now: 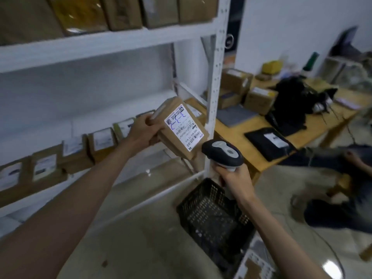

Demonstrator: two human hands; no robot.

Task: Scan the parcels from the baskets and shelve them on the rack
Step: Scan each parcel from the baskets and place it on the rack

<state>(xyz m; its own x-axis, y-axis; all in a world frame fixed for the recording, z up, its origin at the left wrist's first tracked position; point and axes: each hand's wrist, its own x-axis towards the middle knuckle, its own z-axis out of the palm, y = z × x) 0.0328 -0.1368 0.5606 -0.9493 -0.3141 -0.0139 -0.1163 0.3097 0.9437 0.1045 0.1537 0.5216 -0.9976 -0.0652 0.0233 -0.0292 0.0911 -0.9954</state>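
Note:
My left hand grips a brown cardboard parcel by its left end, in front of the white rack. The parcel's white label, marked with blue pen strokes, faces me. My right hand holds a black and grey barcode scanner by its handle, with the scanner head just below and to the right of the label. A black mesh basket stands on the floor under my right arm. Several labelled parcels stand in a row on the middle shelf.
More brown parcels fill the top shelf. To the right, a wooden table carries cardboard boxes, a black mailer bag and dark cloth. A second basket's white rim shows at the bottom. Another person crouches at far right.

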